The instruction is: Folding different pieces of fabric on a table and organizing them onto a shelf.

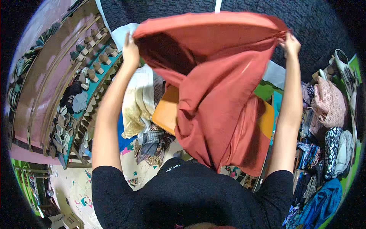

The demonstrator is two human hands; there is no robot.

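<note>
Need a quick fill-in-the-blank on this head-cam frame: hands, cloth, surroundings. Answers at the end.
1. Of the left hand and the right hand, ____ grip the red cloth.
2. The wearer's short-sleeved shirt is ____ in colour.
3. The shoes stand toward the picture's ____ edge.
4. The pale pink cloth is on the picture's ____ side.

Missing words: both; black; left; right

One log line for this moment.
left hand: grips red cloth | right hand: grips opposite side | cloth: held up, partly hiding yellow panel
</note>
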